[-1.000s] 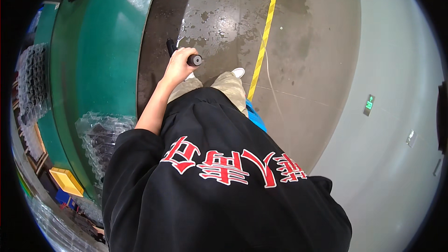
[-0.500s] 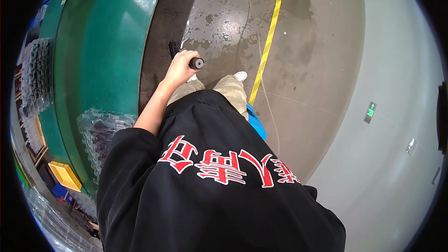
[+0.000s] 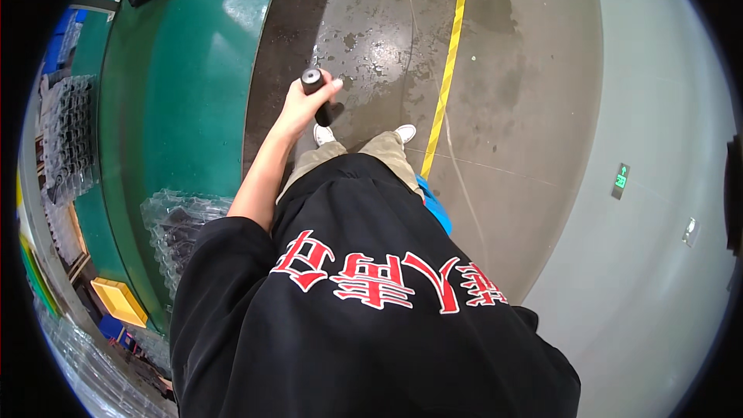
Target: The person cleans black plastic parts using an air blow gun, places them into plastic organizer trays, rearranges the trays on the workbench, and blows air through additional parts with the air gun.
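Note:
My left hand is out in front of me above the wet floor, its fingers closed round a black cylindrical tool. One round end of the tool faces up, and its darker lower part shows below my thumb. The tool's exact kind cannot be made out. My right hand is out of sight; only the black shirt shows on that side.
A long green-topped table runs along my left, bearing clear plastic trays. A yellow bin stands at the lower left. Yellow striped tape and a thin hose cross the wet floor. A grey wall rises at right.
My left hand has turned at the wrist, swinging the black tool so that its round end now points up instead of to the right. The view has shifted slightly.

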### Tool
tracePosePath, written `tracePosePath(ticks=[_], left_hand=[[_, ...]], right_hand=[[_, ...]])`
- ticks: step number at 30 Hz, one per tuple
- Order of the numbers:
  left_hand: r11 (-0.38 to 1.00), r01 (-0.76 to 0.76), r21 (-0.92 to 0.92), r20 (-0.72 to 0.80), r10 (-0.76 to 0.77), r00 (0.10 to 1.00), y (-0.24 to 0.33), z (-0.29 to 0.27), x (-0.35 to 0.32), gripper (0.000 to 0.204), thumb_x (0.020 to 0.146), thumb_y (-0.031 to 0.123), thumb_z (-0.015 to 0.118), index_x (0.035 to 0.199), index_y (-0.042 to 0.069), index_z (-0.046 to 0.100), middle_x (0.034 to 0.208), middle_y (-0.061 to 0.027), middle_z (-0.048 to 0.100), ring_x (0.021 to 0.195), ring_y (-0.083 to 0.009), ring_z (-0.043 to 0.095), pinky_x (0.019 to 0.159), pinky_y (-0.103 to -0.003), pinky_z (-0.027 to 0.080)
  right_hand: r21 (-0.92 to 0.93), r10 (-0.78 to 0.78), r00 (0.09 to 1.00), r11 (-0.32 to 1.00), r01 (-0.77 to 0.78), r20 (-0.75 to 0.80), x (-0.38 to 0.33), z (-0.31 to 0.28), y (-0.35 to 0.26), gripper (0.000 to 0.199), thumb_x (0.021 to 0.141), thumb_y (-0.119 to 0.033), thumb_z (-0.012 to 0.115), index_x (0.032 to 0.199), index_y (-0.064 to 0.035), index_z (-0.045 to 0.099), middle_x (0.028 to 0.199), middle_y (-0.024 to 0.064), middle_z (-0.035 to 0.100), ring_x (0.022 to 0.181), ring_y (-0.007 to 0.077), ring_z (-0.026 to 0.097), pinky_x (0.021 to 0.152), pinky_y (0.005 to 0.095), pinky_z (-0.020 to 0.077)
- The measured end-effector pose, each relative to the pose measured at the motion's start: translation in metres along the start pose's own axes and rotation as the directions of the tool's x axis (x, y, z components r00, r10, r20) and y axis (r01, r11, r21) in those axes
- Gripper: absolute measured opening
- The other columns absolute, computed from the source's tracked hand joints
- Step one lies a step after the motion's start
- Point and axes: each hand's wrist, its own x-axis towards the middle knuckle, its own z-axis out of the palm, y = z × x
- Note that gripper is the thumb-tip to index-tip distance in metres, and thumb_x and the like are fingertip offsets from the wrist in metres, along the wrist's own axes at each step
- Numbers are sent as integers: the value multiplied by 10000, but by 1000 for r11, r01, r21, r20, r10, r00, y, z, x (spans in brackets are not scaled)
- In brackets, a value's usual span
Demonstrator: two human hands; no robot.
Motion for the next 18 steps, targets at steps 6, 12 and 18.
tracePosePath(ticks=[6, 12, 18], left_hand=[[555, 346, -757, 201, -306, 931, -7, -14, 22, 383, 929, 448, 658, 864, 97, 519, 662, -26, 519, 574, -154, 514, 533, -286, 454], [390, 325, -861, 123, -462, 879, -58, -30, 56, 453, 937, 520, 611, 863, 92, 481, 665, -27, 499, 553, -154, 494, 517, -277, 470], [102, 287, -952, 204, -488, 849, -87, -63, 77, 376, 950, 407, 620, 864, 62, 499, 719, -48, 528, 573, -163, 489, 553, -282, 483]], right_hand=[[532, 35, 999, 847, -10, -37, 50, -157, -54, 172, 843, -184, 702, 935, -43, 666, 733, 69, 636, 614, 207, 520, 616, 319, 446], [542, -230, 955, 786, 297, -190, 44, -278, -142, 132, 856, -126, 691, 928, -21, 655, 684, 38, 601, 580, 168, 451, 574, 287, 396], [534, -230, 957, 794, 289, -176, 40, -301, -153, 141, 844, -120, 702, 936, -20, 666, 683, 36, 611, 569, 164, 454, 566, 281, 389]])
